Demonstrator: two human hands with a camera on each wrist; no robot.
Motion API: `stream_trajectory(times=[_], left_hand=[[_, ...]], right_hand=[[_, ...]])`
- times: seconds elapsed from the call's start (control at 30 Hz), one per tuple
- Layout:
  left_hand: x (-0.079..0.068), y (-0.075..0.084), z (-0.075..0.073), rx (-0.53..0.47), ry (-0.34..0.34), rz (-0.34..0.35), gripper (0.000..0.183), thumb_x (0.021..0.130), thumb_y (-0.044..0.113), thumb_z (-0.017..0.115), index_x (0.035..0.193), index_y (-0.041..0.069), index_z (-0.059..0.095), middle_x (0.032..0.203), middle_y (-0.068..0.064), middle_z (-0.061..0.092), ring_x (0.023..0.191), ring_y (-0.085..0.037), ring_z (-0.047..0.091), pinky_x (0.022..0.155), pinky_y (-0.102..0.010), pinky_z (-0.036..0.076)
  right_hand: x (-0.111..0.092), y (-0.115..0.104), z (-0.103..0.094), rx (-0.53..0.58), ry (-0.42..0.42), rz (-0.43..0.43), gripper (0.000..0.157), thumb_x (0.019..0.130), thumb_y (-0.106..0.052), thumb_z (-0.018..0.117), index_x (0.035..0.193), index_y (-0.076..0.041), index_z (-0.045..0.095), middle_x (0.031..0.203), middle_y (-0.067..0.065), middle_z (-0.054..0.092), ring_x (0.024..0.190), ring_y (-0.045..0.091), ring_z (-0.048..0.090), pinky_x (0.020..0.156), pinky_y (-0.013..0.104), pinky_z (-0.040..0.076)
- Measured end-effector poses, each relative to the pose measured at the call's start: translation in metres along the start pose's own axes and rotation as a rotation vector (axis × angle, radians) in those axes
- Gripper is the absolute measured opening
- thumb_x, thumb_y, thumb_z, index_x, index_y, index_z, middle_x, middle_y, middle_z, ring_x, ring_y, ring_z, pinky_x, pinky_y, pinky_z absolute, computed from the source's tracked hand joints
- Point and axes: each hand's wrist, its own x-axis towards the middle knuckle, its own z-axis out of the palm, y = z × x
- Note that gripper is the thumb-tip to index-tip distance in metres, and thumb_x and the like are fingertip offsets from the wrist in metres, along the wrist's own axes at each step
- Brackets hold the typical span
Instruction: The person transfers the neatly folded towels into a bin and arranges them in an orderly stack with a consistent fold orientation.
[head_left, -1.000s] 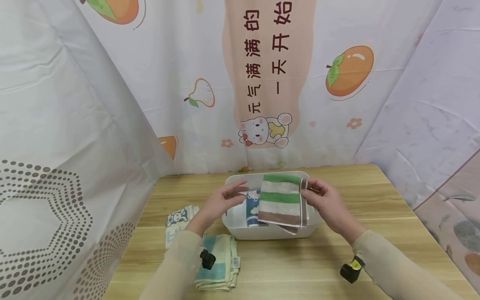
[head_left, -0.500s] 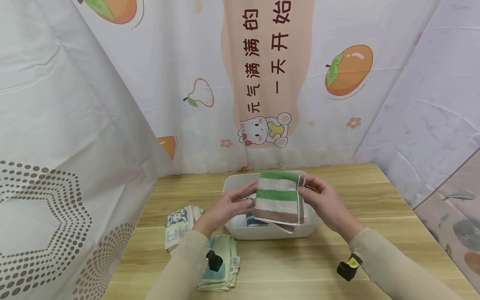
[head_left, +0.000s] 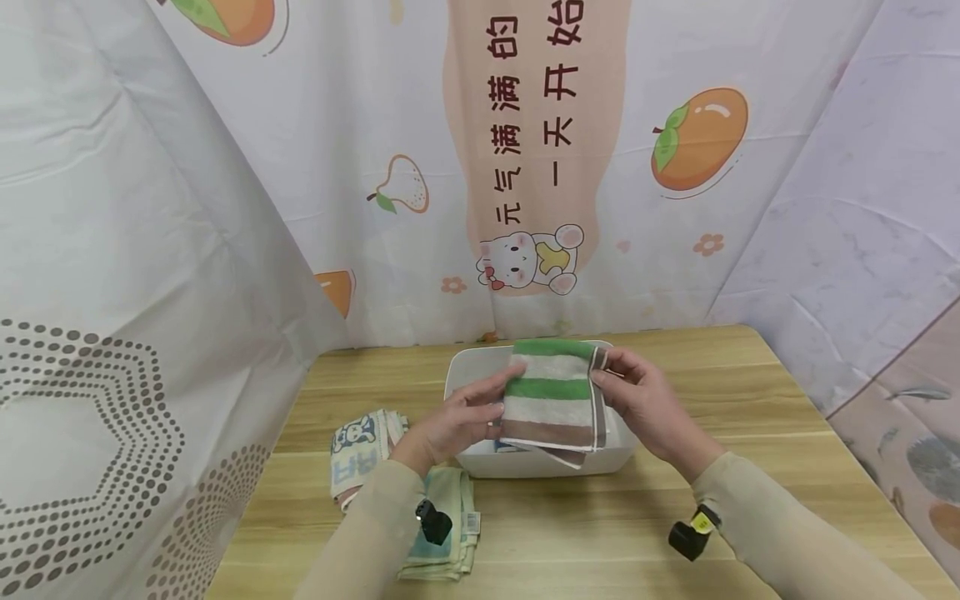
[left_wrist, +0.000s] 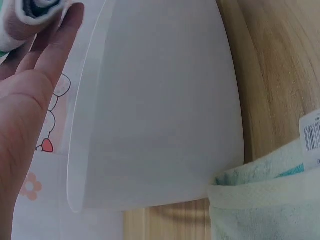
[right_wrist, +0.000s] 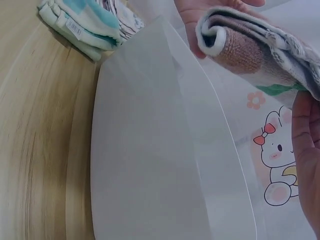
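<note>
A folded towel (head_left: 551, 389) with green, white and brown stripes hangs over a white plastic bin (head_left: 543, 468). My right hand (head_left: 651, 407) pinches its brown right edge between thumb and fingers. At the towel's left edge, my left hand (head_left: 457, 417) has its fingers fairly straight and touching the cloth. The left wrist view shows those fingers (left_wrist: 57, 47) extended beside the towel's rolled fold (left_wrist: 27, 25). In the right wrist view, the towel's thick layers (right_wrist: 242, 50) lie between both hands. Most of the bin's inside is hidden behind the towel; a bit of blue cloth shows.
To the left on the wooden table (head_left: 570, 542) lie a cream towel with a blue bear print (head_left: 356, 450) and a folded teal-and-cream towel (head_left: 442, 542) with a label. A printed curtain (head_left: 420, 300) hangs behind the table.
My left hand has moved right from over the bin to the towel's left edge. The striped towel and my right hand have shifted slightly left.
</note>
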Motion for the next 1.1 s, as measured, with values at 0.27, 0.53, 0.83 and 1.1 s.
stream_trajectory(times=[0.27,0.53,0.83,1.1], left_hand=[[-0.0016,0.0013,0.0011,0.03,0.02,0.032,0.062,0.1,0.014,0.059,0.158,0.022,0.041,0.167,0.004,0.027,0.138,-0.024,0.038,0.102,-0.042,0.05],[-0.0002,0.0034,0.0055,0.043,0.063,0.063,0.06,0.101,0.002,0.058,0.156,0.023,0.045,0.159,-0.006,0.037,0.116,-0.02,0.054,0.086,-0.031,0.056],[0.001,0.0051,0.0059,0.057,0.121,0.073,0.064,0.1,0.003,0.061,0.158,0.024,0.042,0.16,-0.01,0.036,0.114,-0.018,0.059,0.088,-0.029,0.056],[0.0048,0.0038,0.0045,0.061,0.159,0.09,0.065,0.1,0.003,0.062,0.158,0.024,0.041,0.164,-0.007,0.031,0.112,-0.016,0.062,0.088,-0.028,0.057]], right_hand=[[-0.0002,0.0008,-0.0036,-0.025,0.022,0.021,0.014,0.103,-0.006,0.06,0.114,-0.011,0.066,0.109,0.0,0.062,0.098,0.011,0.062,0.083,0.027,0.057],[-0.0004,0.0019,-0.0056,-0.056,0.046,0.071,0.02,0.103,-0.013,0.062,0.122,-0.006,0.063,0.114,0.003,0.058,0.103,0.014,0.059,0.088,0.03,0.057],[-0.0015,0.0059,-0.0061,-0.121,0.024,0.11,0.049,0.104,-0.017,0.061,0.148,-0.007,0.043,0.118,0.003,0.061,0.106,0.014,0.061,0.086,0.03,0.056],[-0.0033,0.0101,-0.0034,-0.176,-0.049,0.132,0.075,0.103,-0.016,0.062,0.163,-0.017,0.017,0.134,0.014,0.06,0.112,0.016,0.066,0.095,0.028,0.054]])
